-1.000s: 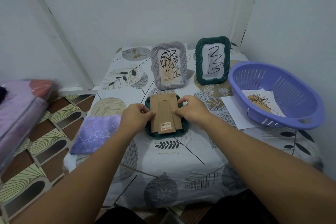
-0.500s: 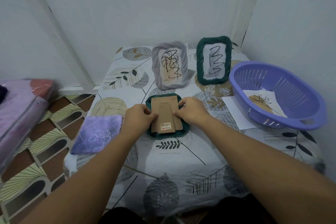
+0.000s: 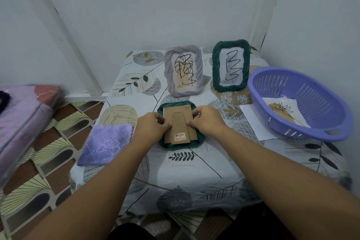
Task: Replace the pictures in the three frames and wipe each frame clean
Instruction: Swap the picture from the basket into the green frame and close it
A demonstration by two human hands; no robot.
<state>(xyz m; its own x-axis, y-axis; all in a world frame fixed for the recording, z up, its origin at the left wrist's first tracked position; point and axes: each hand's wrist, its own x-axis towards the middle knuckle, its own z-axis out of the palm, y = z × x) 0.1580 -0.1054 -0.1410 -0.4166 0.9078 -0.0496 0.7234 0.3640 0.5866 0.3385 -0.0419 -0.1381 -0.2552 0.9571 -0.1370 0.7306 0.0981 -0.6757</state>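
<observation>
**Both hands worked the cardboard back of the face-down frame**

Little had moved over the last second: both hands stayed at the sides of the cardboard backing, their fingertips drawn slightly closer in toward its stand flap, and the face-down frame kept its place. The left hand (image 3: 151, 127) lay curled at the left edge of the cardboard backing (image 3: 180, 125), fingertips pinching or pressing there; which of the two could not be told. The right hand (image 3: 207, 122) mirrored it at the right edge, fingers bent onto the board. Between and under the two hands lay the dark green frame (image 3: 180, 146), face down on the table (image 3: 185, 173).

Beyond the hands stood the grey frame (image 3: 183, 73), upright with a leaf drawing scribbled over. Beyond the right hand stood a second green frame (image 3: 231, 66), also upright, with a scrawl. Just left of the left hand lay a folded purple cloth (image 3: 106, 143). Well to the right of the right hand sat a purple basket (image 3: 303, 122) holding a picture sheet (image 3: 282, 109), with a white paper (image 3: 257, 121) partly under it.
</observation>
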